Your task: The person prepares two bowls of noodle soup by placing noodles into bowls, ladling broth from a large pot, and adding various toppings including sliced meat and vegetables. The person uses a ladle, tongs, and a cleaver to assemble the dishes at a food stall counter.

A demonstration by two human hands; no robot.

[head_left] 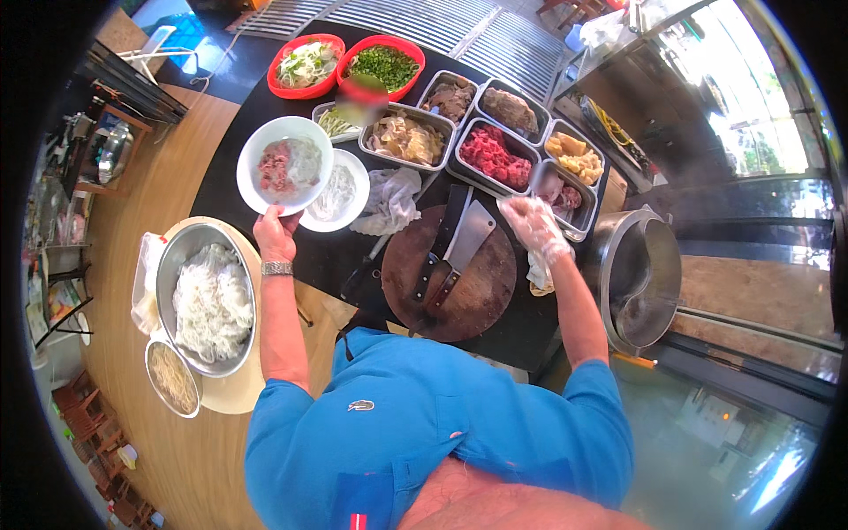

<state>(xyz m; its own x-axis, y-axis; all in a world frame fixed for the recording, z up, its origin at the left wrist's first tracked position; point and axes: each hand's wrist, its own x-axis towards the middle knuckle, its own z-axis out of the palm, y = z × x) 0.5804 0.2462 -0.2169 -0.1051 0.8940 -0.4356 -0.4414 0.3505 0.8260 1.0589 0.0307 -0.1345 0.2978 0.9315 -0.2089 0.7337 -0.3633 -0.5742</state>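
My left hand (277, 231) grips the near rim of a white bowl (251, 181) and holds it tilted slightly. Inside lie pale noodles (306, 159) and pinkish-red sliced meat (276, 170). A second white bowl (355, 210) with noodles stands partly beneath it. My right hand (535, 228), in a clear plastic glove, hovers with loosely bent fingers and nothing visible in them. It is just in front of the tray of bright red meat (493, 157) and beside a tray of darker meat (560, 196).
Two cleavers (470, 237) lie on a round chopping board (481, 305). Left, a big metal basin (250, 296) holds white noodles. Red baskets of greens (382, 64) and sprouts (305, 65) stand at the back. A steaming divided pot (606, 287) is at the right.
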